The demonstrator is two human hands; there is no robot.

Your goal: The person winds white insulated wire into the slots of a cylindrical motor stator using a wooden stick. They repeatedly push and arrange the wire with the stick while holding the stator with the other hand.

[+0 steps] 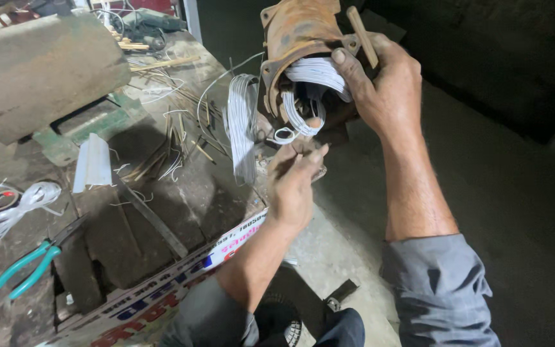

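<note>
While gripping housing (303, 29), right hand (387, 90) raised.

Both forearms reach forward, right hand (380, 83) above left hand (293, 183) (fingers curled).

Rusty motor housing (293, 38) held tilted, white wire coils (316, 74) inside

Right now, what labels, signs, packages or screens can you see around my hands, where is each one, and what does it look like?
Printed banner sheet: spread along the near edge of the workbench, below the left hand; a long white strip with blue and red lettering, wrinkled and dirty.
No packages or screens show; the rusty motor housing gripped by the right hand shows no label.
</note>
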